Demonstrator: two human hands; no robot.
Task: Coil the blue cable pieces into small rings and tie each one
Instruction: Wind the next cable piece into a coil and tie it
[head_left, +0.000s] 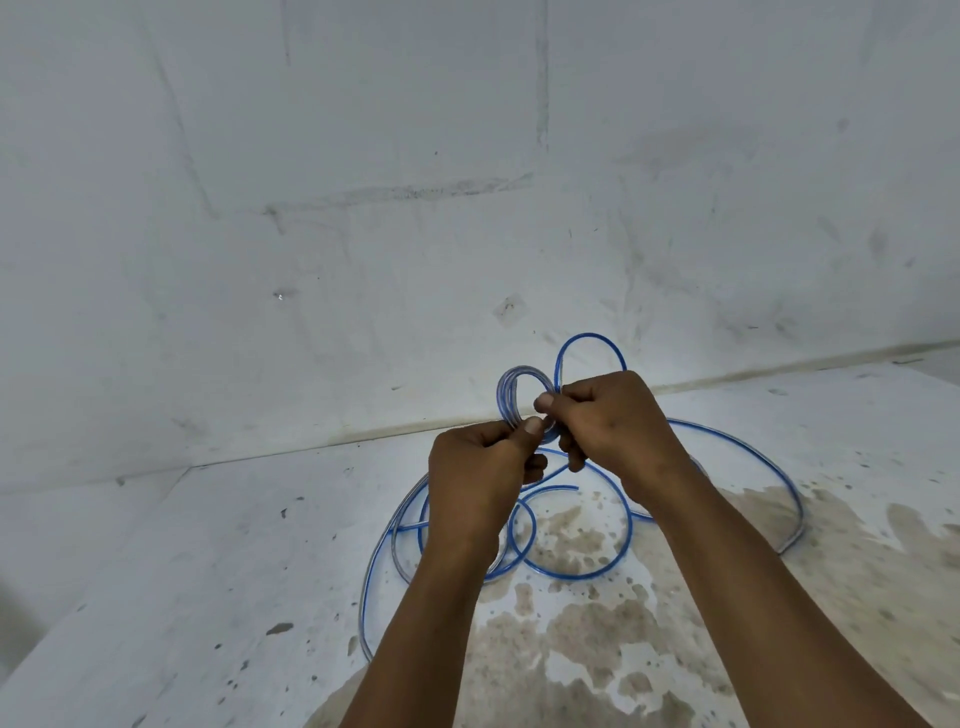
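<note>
The left hand (480, 467) and the right hand (610, 423) meet in mid-air above the floor, each with fingers curled and thumb pressed down on a small ring of blue cable (522, 397). The ring stands roughly upright between them, made of several turns bunched together; the left thumb and fingers pinch its lower edge, and the right hand grips it just beside that, at the lower right. A single wider loop (589, 343) rises from behind the right hand's knuckles, seemingly the free end of the same piece, not yet pulled down into the ring.

Judged from this, the coil in hand is wound but not yet secured: no knot or wrap is visible across its turns, though the fingers hide the spot where one would sit. The next step looks to be passing that loose loop around the bundle and tightening it.

Much remains. Below the forearms, loose blue cable (587, 566) sprawls in large open curves on the stained floor (208, 597), with one cut end (574, 487) lying near the middle. No finished, tied rings can be seen anywhere on the floor. Behind stands a scuffed pale wall (363, 156).
</note>
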